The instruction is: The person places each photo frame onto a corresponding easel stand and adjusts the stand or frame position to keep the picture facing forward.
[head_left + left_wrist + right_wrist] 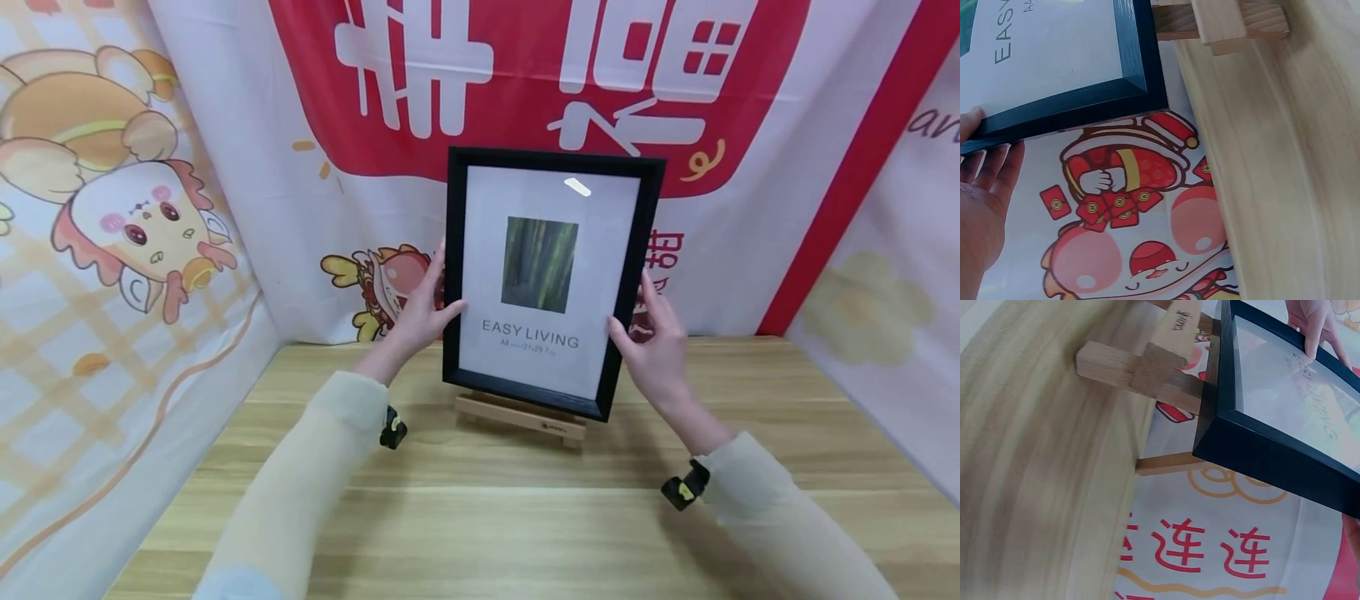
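Note:
A black picture frame (525, 392) stands upright, slightly tilted, in front of a small wooden easel (517, 416). Behind its glass is a white sheet with a green picture and the words EASY LIVING. My left hand (416, 321) grips the frame's left side, thumb at the front and fingers behind. On the opposite side, my right hand (663, 354) holds the edge likewise, mostly out of the right wrist view. The lower edge lies close to the easel's ledge (1113, 365); whether they touch, I cannot tell. Most of the easel is hidden behind the frame.
The wood-grain table (480, 525) ends at a printed cloth backdrop (390, 200) close behind the easel. Another printed cloth (112, 333) hangs along the left side, and a white one (877, 292) on the right. A rear easel leg (1169, 464) reaches back toward the backdrop.

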Available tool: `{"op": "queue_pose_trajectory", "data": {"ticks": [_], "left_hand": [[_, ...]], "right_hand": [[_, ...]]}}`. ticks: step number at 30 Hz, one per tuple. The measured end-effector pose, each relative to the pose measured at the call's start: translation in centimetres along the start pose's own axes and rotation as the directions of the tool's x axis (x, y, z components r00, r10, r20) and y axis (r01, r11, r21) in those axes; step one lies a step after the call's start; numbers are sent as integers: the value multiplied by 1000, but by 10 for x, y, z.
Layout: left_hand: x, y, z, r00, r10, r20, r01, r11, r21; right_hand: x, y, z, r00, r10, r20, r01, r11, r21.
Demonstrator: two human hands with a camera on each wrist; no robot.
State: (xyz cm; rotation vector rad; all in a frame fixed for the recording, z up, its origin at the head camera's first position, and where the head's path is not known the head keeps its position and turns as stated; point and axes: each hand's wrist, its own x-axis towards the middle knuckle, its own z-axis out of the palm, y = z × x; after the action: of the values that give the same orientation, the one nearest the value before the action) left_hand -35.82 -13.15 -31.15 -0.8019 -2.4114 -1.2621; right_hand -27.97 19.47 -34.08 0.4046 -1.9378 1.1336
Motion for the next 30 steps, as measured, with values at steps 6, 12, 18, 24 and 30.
{"op": "queue_pose_trajectory", "data": {"ticks": [6,12,18,24,30], "left_hand": [[-3,-11,7,999,-42,-7,42,999,-33],[-5,-22,17,997,-57,-46,54,996,-67],[-4,-27,24,995,-64,-75,55,991,-118],[-3,-31,26,994,-60,-86,49,990,-130],[-12,-33,31,987,-107,-118,90,986,-141]], "right_hand": [[-5,8,6,1000,18,14,-18,1000,19],[-7,14,10,998,41,41,-42,999,27],[-7,18,12,997,67,41,-68,997,31],[-7,17,13,994,98,51,-100,995,32],[-12,11,11,984,147,97,-151,988,38]]}}
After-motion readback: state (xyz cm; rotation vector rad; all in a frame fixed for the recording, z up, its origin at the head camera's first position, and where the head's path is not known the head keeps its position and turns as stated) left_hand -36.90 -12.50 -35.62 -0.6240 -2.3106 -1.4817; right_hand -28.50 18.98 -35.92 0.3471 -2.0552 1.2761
